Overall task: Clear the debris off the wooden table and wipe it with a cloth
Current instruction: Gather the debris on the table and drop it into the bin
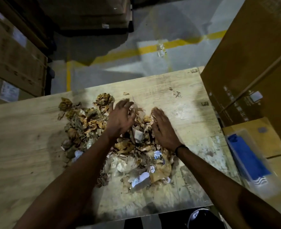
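Note:
A heap of crumpled brown paper, cardboard scraps and torn labels, the debris [90,123], covers the middle of the wooden table [24,156]. My left hand [120,117] reaches over the far part of the heap, fingers spread and slightly bent, touching the scraps. My right hand [164,128] stands on its edge at the heap's right side, fingers straight against the paper. A blue cloth [248,159] lies in a clear plastic tub [268,182] to the right of the table.
Tall cardboard boxes [252,63] stand at the table's right edge, more boxes [12,63] at the left. Beyond the table lies grey floor with a yellow line [153,48] and a paper scrap [161,50]. A dark round object [200,217] sits below the near edge.

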Demonstrator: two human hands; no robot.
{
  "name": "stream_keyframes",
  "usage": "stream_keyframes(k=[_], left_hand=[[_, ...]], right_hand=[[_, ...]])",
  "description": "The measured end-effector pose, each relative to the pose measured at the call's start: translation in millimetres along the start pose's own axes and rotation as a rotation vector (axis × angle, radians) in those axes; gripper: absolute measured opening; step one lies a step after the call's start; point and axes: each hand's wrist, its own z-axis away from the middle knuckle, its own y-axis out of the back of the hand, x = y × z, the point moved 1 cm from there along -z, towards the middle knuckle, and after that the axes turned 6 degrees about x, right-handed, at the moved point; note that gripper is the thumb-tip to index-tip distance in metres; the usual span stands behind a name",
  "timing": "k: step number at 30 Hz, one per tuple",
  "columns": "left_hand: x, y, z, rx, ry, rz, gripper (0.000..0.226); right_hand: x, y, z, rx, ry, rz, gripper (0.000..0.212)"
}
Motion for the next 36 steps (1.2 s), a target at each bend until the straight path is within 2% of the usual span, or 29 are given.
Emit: stream_keyframes(k=[3, 7, 10, 14, 17, 21, 23, 26, 29, 30, 32, 36], left_hand=[[-25, 8, -10, 0.07, 0.127, 0.036, 0.074], [-54, 9, -30, -0.047, 0.234, 0.06, 0.08], [-63, 7, -33, -0.076, 0.168, 0.01, 0.085], [-64, 8, -12, -0.065, 0.078, -0.004, 0.073], [-64, 18, 3, -0.088, 0.006, 0.048, 0.064], [-85, 43, -2, 0.086, -0.021, 0.19, 0.046], [-114, 55, -11, 0.19, 0.082, 0.256, 0.046], [-165, 64, -20, 0.363, 0.293, 0.302, 0.049], [-208, 61, -7, 0.354, 0.613, 0.246, 0.054], [-219, 55, -1, 0.327, 0.655, 0.246, 0.056], [-226, 45, 11, 0.261, 0.607, 0.328, 0.056], [-199, 34, 24, 0.137, 0.354, 0.553, 0.056]], right_hand=[[10, 12, -18, 0.059, -0.054, 0.05, 0.063], [17, 4, -33, -0.008, -0.117, 0.134, 0.062], [8, -13, -29, -0.038, -0.073, 0.151, 0.066], [-9, -35, -21, -0.107, -0.021, 0.117, 0.068], [-18, -39, -27, -0.059, -0.056, 0.04, 0.063], [-37, -34, -58, 0.019, -0.05, 0.001, 0.064], [-52, -33, -80, 0.025, -0.037, 0.001, 0.065], [-69, -46, -111, -0.057, -0.051, 0.01, 0.066], [-77, -72, -134, -0.188, -0.039, 0.104, 0.073], [-79, -82, -137, -0.227, -0.033, 0.148, 0.075], [-82, -95, -138, -0.28, -0.003, 0.202, 0.076], [-100, -101, -118, -0.376, 0.123, 0.212, 0.065]])
